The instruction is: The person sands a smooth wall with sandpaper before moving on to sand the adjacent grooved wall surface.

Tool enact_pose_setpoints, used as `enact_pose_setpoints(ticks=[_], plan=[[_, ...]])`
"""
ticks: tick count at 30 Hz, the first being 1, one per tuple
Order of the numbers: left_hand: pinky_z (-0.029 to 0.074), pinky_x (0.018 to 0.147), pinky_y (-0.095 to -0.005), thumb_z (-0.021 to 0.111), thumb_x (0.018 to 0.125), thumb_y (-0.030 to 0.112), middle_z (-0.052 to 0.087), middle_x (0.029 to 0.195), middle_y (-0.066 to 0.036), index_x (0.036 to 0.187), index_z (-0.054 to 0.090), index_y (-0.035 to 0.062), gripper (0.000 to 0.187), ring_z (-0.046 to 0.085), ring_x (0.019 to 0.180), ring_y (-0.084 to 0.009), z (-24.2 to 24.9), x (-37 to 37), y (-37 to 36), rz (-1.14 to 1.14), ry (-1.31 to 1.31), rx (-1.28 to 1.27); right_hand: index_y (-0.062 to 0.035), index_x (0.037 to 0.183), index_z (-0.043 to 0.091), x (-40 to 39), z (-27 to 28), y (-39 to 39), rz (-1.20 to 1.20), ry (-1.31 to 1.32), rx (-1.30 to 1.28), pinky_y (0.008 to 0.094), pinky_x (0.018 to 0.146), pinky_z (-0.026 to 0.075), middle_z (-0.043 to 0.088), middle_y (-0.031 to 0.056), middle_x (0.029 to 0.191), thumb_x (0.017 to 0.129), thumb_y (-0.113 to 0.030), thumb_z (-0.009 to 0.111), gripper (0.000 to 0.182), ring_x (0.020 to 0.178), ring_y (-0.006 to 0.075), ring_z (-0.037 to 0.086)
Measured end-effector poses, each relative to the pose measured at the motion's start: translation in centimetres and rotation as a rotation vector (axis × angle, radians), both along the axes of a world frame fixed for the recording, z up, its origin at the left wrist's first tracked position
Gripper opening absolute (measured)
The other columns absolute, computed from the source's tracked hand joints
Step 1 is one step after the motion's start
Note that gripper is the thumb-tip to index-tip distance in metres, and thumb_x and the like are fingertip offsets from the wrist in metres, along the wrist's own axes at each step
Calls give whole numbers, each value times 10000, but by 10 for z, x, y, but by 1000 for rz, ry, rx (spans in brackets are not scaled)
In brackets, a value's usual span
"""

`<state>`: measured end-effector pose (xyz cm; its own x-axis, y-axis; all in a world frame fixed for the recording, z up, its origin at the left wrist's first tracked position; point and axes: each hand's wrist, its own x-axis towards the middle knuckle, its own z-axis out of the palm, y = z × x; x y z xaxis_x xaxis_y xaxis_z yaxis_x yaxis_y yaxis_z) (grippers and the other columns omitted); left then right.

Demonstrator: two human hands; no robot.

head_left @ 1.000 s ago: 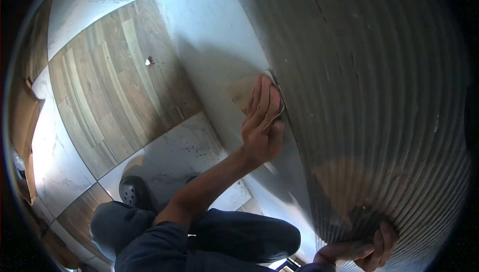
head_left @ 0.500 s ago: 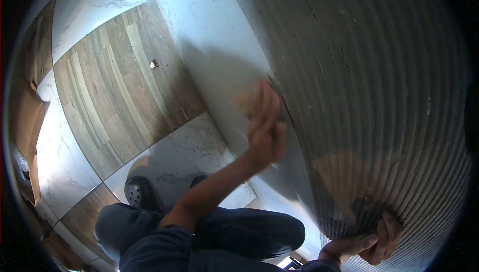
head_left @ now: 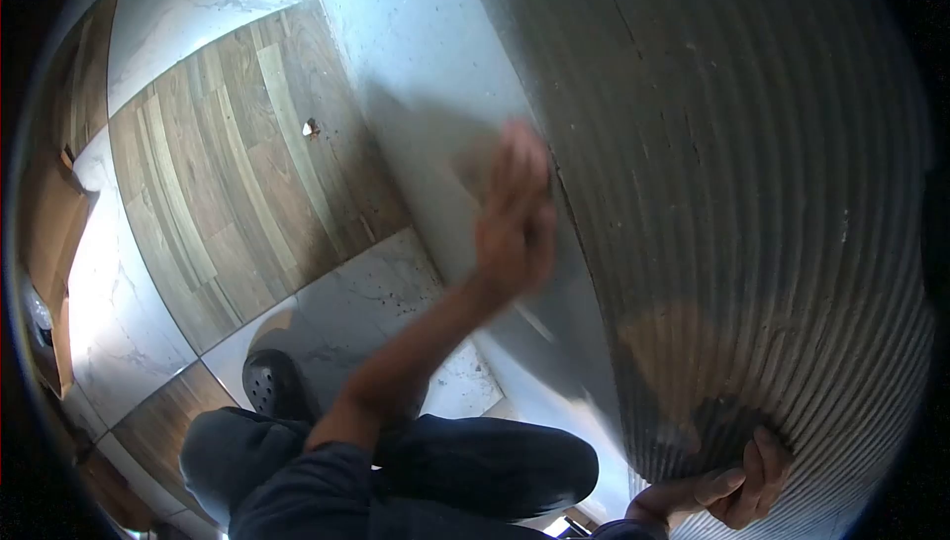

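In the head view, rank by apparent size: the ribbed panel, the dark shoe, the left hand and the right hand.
1. ribbed panel, by far the largest.
2. left hand, blurred by motion.
3. right hand, partly cut off at the frame edge, so its rank against the shoe is unsure.
4. dark shoe.

Just one camera here, strapped to the person's head, fisheye, aimed steeply down and super close to the ribbed panel point(head_left: 752, 203), tiled floor point(head_left: 218, 174) off to its left.

Wood-look and marble floor tiles point(head_left: 228, 164), small scrap point(head_left: 311, 127) on the floor, dark perforated shoe point(head_left: 272, 384), cardboard point(head_left: 45, 233) at left
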<state>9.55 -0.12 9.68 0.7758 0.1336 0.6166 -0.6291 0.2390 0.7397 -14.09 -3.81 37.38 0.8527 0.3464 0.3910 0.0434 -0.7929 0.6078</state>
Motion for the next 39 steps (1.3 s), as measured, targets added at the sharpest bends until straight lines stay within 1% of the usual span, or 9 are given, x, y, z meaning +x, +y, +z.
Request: enact_pose_setpoints(ticks=[4, 8, 13, 16, 21, 25, 31, 35, 39], plan=[[302, 1086, -400, 410, 957, 74, 396, 1384, -303, 1324, 427, -94, 404, 367, 1317, -410, 22, 64, 0, -116, 319, -199, 96, 766, 611, 0, -1, 1, -14, 8, 47, 410, 570, 507, 649, 222, 748, 932, -213, 475, 376, 619, 317, 626], [307, 1082, -390, 419, 949, 64, 403, 1370, -316, 1299, 448, -99, 388, 374, 1310, -415, 3, -13, -5, -7, 90, 11, 107, 774, 610, 6, 0, 6, -48, 2, 30, 409, 555, 497, 644, 232, 745, 932, -203, 476, 372, 610, 319, 618], [370, 1031, -359, 442, 961, 127, 426, 1357, -305, 1300, 453, -86, 401, 469, 1254, -366, 9, 92, -1, 55, 107, -175, 47, 644, 628, 44, -22, 13, 91, -224, 132, 345, 516, 477, 641, 173, 613, 901, -275, 562, 417, 516, 250, 584], [393, 1005, -336, 445, 968, 133, 421, 1358, -307, 1293, 463, -85, 391, 503, 1229, -340, 39, 130, 15, -175, 569, -57, 46, 638, 629, 40, -20, 12, 58, -243, 129, 349, 528, 484, 646, 169, 617, 902, -278, 570, 421, 528, 249, 589], [404, 993, -325, 428, 983, 198, 514, 1301, -249, 1286, 482, -52, 397, 528, 1214, -278, 20, 77, -3, 204, 69, -194, 47, 627, 627, 41, -18, 13, 67, -250, 135, 348, 527, 490, 651, 169, 619, 902, -263, 579, 417, 528, 246, 597], [330, 1059, -355, 429, 965, 116, 451, 1336, -310, 1259, 446, -167, 408, 404, 1305, -374, 40, 149, 18, -82, 482, -128, 48, 634, 639, 27, -9, 0, 215, -142, 100, 329, 501, 496, 645, 164, 598, 902, -216, 581, 381, 505, 232, 607], [444, 922, -355, 416, 978, 168, 608, 1132, -253, 1227, 525, -53, 351, 577, 1133, -327, 23, 109, -2, 362, 40, -137, 132, 780, 605, 8, 0, 5, -27, 34, 16, 391, 544, 502, 640, 241, 744, 922, -150, 469, 343, 615, 319, 622], [321, 1065, -359, 433, 960, 103, 479, 1319, -285, 1262, 489, -105, 371, 400, 1304, -376, 47, 152, 28, -144, 501, -143, 52, 641, 643, 41, -8, 7, 174, -118, 88, 330, 504, 504, 642, 167, 595, 897, -203, 582, 366, 502, 230, 605], [364, 1034, -358, 439, 963, 110, 440, 1353, -293, 1310, 431, -102, 407, 441, 1269, -391, 24, 118, 1, 194, 139, -65, 60, 643, 646, 41, -7, 5, 196, -132, 96, 338, 525, 512, 640, 169, 596, 895, -196, 583, 364, 508, 229, 605]])
